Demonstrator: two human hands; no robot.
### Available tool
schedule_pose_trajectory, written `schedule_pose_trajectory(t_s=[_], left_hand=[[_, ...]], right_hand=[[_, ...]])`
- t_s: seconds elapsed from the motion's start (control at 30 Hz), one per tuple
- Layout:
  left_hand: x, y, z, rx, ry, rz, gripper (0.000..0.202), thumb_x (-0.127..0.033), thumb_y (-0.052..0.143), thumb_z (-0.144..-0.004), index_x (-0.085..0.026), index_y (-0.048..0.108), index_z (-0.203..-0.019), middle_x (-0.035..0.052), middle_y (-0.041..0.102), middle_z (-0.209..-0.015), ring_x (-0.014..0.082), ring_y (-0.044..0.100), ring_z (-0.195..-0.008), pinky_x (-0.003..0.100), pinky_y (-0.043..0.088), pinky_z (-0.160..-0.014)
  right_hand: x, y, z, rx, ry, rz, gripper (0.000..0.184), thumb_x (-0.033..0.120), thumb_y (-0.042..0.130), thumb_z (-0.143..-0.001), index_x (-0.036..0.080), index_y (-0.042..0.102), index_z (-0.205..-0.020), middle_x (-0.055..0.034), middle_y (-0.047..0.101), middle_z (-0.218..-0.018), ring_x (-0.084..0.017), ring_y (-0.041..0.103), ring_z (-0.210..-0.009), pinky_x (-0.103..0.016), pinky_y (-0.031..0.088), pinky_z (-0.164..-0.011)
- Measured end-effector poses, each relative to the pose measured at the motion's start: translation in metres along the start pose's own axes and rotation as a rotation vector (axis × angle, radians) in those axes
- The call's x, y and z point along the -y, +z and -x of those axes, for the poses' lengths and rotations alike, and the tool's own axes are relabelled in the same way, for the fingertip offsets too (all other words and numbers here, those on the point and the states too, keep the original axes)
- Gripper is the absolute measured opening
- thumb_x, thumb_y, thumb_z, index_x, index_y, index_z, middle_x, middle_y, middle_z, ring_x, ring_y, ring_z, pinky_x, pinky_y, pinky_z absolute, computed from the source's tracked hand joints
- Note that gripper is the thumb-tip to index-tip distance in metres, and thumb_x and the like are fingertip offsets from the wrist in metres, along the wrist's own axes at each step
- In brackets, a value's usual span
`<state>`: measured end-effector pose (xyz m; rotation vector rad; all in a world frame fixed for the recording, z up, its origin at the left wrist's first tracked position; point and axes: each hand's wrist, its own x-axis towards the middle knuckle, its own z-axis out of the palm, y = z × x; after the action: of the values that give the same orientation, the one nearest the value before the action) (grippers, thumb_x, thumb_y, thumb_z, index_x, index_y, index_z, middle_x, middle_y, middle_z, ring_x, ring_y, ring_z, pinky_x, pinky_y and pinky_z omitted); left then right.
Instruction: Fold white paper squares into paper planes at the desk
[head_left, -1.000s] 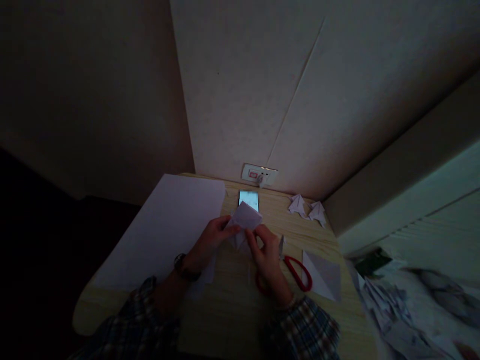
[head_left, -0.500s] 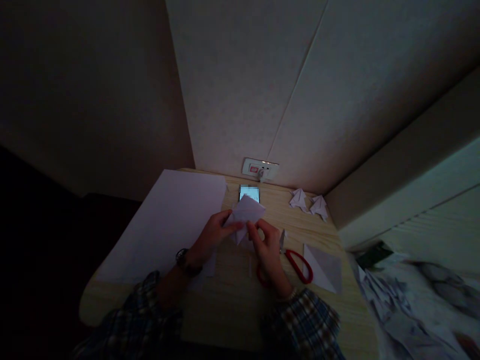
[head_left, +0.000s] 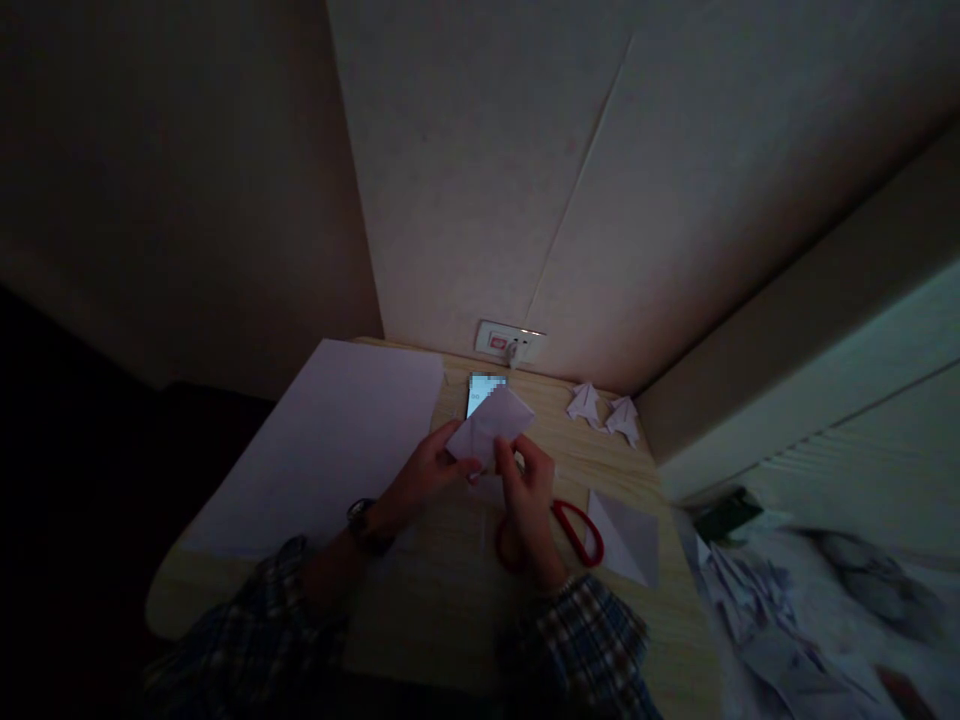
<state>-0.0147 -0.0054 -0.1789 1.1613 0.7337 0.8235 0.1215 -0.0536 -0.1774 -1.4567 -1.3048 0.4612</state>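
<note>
A folded piece of white paper (head_left: 495, 422) is held up above the table between both hands. My left hand (head_left: 426, 470) pinches its lower left edge, thumb in front. My right hand (head_left: 527, 480) closes thumb and fingers on its lower right side. Behind the paper lies a lit phone (head_left: 480, 392), partly covered by it. Under and beside my right hand rest scissors with red handles (head_left: 579, 533); their blades are mostly hidden. To the right of them lies a creased paper sheet (head_left: 626, 540).
A large stack of white paper (head_left: 337, 440) covers the table's left part. Two folded paper figures (head_left: 583, 404) stand at the back right. A wall socket (head_left: 510, 343) holds a plug. Crumpled papers (head_left: 780, 630) lie beyond the table's right edge (head_left: 694, 590).
The folded paper has turned in my hands: the point hanging down at its bottom no longer shows, and a flatter face is towards me. The whole view has shifted slightly.
</note>
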Motion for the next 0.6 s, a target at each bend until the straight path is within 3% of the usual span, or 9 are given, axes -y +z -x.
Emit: schedule_pose_trajectory(t_s=[0.17, 0.33, 0.37, 0.43, 0.5, 0.6], left_hand=[[-0.001, -0.004, -0.003, 0.051, -0.04, 0.029, 0.049, -0.024, 0.083, -0.053, -0.017, 0.056, -0.094, -0.0001, 0.066, -0.08, 0.0177, 0.062, -0.072, 0.027, 0.05, -0.064], [0.002, -0.012, -0.005, 0.076, 0.066, -0.048, 0.068, -0.025, 0.083, -0.053, -0.02, 0.054, -0.114, 0.0081, 0.064, -0.109, 0.024, 0.063, -0.092, 0.033, 0.052, -0.078], [0.001, -0.012, -0.003, 0.042, 0.128, -0.121, 0.067, -0.027, 0.082, -0.058, -0.02, 0.054, -0.117, 0.0097, 0.061, -0.116, 0.0247, 0.062, -0.096, 0.035, 0.051, -0.08], [-0.004, -0.011, 0.003, -0.136, 0.325, -0.329, 0.05, -0.028, 0.074, -0.07, -0.022, 0.058, -0.116, 0.0106, 0.055, -0.127, 0.0253, 0.056, -0.109, 0.035, 0.049, -0.088], [-0.01, -0.009, 0.009, -0.25, 0.466, -0.465, 0.034, -0.028, 0.068, -0.077, -0.023, 0.063, -0.11, 0.0095, 0.055, -0.127, 0.0246, 0.053, -0.112, 0.035, 0.047, -0.092], [-0.011, -0.005, 0.014, -0.181, 0.417, -0.421, 0.026, -0.034, 0.061, -0.083, -0.021, 0.066, -0.105, 0.0093, 0.063, -0.114, 0.0231, 0.06, -0.101, 0.034, 0.048, -0.089]], right_hand=[[0.003, 0.001, -0.001, 0.008, 0.007, -0.032, 0.035, 0.038, 0.045, -0.087, 0.021, 0.044, -0.056, 0.0033, 0.045, -0.053, -0.013, 0.043, -0.053, -0.026, 0.032, -0.052], [0.0, 0.001, -0.002, -0.045, 0.002, -0.001, 0.036, 0.039, 0.046, -0.088, 0.021, 0.043, -0.056, 0.003, 0.045, -0.053, -0.013, 0.043, -0.053, -0.026, 0.031, -0.052], [-0.001, 0.001, -0.002, -0.071, -0.018, 0.035, 0.036, 0.039, 0.046, -0.088, 0.021, 0.043, -0.057, 0.0032, 0.045, -0.054, -0.013, 0.043, -0.052, -0.026, 0.031, -0.052], [-0.004, 0.001, -0.002, -0.132, -0.096, 0.147, 0.035, 0.034, 0.045, -0.089, 0.021, 0.042, -0.056, 0.0034, 0.043, -0.054, -0.013, 0.042, -0.053, -0.026, 0.029, -0.053], [-0.007, 0.001, -0.001, -0.156, -0.233, 0.293, 0.034, 0.027, 0.045, -0.089, 0.021, 0.042, -0.056, 0.0032, 0.043, -0.055, -0.014, 0.041, -0.055, -0.027, 0.029, -0.056], [-0.008, 0.002, -0.001, -0.136, -0.433, 0.495, 0.026, 0.018, 0.047, -0.087, 0.021, 0.05, -0.062, 0.0012, 0.05, -0.061, -0.015, 0.044, -0.063, -0.03, 0.032, -0.067]])
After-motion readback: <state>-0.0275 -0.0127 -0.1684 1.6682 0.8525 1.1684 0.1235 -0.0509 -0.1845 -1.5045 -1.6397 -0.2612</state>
